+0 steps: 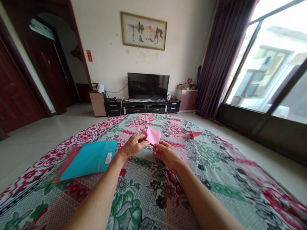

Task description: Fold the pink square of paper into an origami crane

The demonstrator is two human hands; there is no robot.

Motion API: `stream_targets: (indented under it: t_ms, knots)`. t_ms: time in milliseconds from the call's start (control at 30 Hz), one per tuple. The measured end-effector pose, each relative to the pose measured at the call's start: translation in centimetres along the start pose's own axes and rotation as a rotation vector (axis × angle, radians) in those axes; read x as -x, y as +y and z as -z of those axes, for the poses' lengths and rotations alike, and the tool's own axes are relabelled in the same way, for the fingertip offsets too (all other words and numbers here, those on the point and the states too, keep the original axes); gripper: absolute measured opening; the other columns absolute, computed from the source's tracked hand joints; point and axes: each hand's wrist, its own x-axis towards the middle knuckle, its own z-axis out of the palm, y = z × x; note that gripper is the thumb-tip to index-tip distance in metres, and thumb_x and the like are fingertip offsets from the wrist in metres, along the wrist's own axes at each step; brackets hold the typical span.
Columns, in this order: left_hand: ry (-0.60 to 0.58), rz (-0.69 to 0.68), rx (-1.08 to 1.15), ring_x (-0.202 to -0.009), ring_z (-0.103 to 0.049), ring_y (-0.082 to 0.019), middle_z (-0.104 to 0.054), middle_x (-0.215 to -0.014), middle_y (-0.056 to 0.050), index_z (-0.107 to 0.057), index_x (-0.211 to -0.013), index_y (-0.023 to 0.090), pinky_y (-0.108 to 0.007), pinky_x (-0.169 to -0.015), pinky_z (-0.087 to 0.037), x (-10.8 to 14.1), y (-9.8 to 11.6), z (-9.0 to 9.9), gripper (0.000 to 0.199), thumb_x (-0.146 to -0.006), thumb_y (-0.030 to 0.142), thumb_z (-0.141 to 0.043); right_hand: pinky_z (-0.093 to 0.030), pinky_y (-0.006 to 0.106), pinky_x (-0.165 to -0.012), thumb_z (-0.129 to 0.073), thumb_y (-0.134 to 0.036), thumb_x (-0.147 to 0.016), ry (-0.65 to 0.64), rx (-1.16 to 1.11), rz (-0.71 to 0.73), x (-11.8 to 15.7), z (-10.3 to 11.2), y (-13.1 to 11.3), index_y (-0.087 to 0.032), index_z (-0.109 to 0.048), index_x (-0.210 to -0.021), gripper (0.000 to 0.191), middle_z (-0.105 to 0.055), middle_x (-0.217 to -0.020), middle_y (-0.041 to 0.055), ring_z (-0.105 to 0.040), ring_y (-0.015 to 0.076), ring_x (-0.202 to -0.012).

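A small folded piece of pink paper (153, 135) is held up above the table between my two hands. My left hand (134, 146) pinches its left corner between thumb and fingers. At the lower right corner, my right hand (167, 154) grips the paper with thumb and fingertips. The paper is tilted and looks roughly square, its lower edge partly hidden by my fingers. Beyond my right hand, a folded pink paper crane (192, 134) rests on the tablecloth.
A clear packet of blue and red paper sheets (87, 159) lies left of my left forearm. A flowered tablecloth (129, 207) covers the round table. Past its far edge stand a television (148, 86) and a low black cabinet (153, 108).
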Motion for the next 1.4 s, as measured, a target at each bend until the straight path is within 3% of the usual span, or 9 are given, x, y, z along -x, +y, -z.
stream_targets:
  t_ms: [100,333,600,867,1167,1400]
  knots:
    - [-0.036,0.025,0.001,-0.053,-0.041,-0.008,-0.05,-0.056,0.004,-0.06,-0.067,0.014,-0.022,-0.051,-0.031,0.1,0.1,0.2,0.023,-0.076,0.033,-0.052,-0.051,0.022,-0.058,-0.074,-0.017,-0.062,0.005,-0.011,0.012,-0.1,0.2,0.0,-0.016,-0.058,-0.083,0.027,-0.061,-0.068,-0.0019,-0.059,0.0081,-0.058]
    - [-0.093,0.07,0.18,-0.066,-0.06,-0.014,-0.063,-0.07,-0.002,-0.064,-0.08,0.013,-0.024,-0.06,-0.042,0.1,0.3,0.1,0.024,-0.077,0.033,-0.051,-0.051,0.024,-0.061,-0.074,-0.018,-0.061,0.001,-0.013,0.0,0.0,0.2,0.0,-0.016,-0.056,-0.078,0.025,-0.062,-0.067,-0.0018,-0.061,0.0104,-0.062]
    - [-0.095,0.145,0.293,-0.065,-0.062,-0.014,-0.067,-0.069,-0.004,-0.068,-0.084,0.014,-0.025,-0.063,-0.045,0.1,0.1,-0.1,0.024,-0.075,0.026,-0.05,-0.05,0.026,-0.066,-0.068,-0.016,-0.064,-0.056,-0.024,-0.028,0.1,0.2,0.0,-0.016,-0.059,-0.08,0.019,-0.066,-0.071,0.0006,-0.062,0.0119,-0.065]
    - [-0.075,0.122,0.209,-0.061,-0.061,-0.014,-0.065,-0.068,-0.003,-0.066,-0.077,0.013,-0.026,-0.061,-0.045,-0.1,0.1,-0.2,0.021,-0.076,0.025,-0.049,-0.05,0.027,-0.068,-0.066,-0.014,-0.063,-0.073,0.003,-0.027,0.0,0.6,0.2,-0.017,-0.059,-0.078,0.017,-0.066,-0.071,-0.0003,-0.063,0.0127,-0.068]
    - [-0.004,0.035,0.217,-0.054,-0.057,-0.01,-0.062,-0.067,0.0,-0.065,-0.097,0.015,-0.022,-0.055,-0.044,-0.3,0.1,-1.0,0.027,-0.077,0.028,-0.053,-0.05,0.025,-0.065,-0.069,-0.016,-0.059,-0.04,0.007,0.004,0.0,0.3,0.3,-0.017,-0.06,-0.079,0.022,-0.068,-0.074,0.0006,-0.063,0.0128,-0.067]
    - [0.049,0.042,0.282,-0.053,-0.057,-0.008,-0.061,-0.077,0.0,-0.044,-0.128,0.019,-0.021,-0.054,-0.046,-0.6,-0.3,-1.5,0.055,-0.074,0.025,-0.057,-0.05,0.025,-0.065,-0.069,-0.018,-0.059,-0.033,0.025,0.002,-0.1,0.3,0.4,-0.018,-0.064,-0.083,0.024,-0.068,-0.076,0.0014,-0.063,0.0128,-0.067]
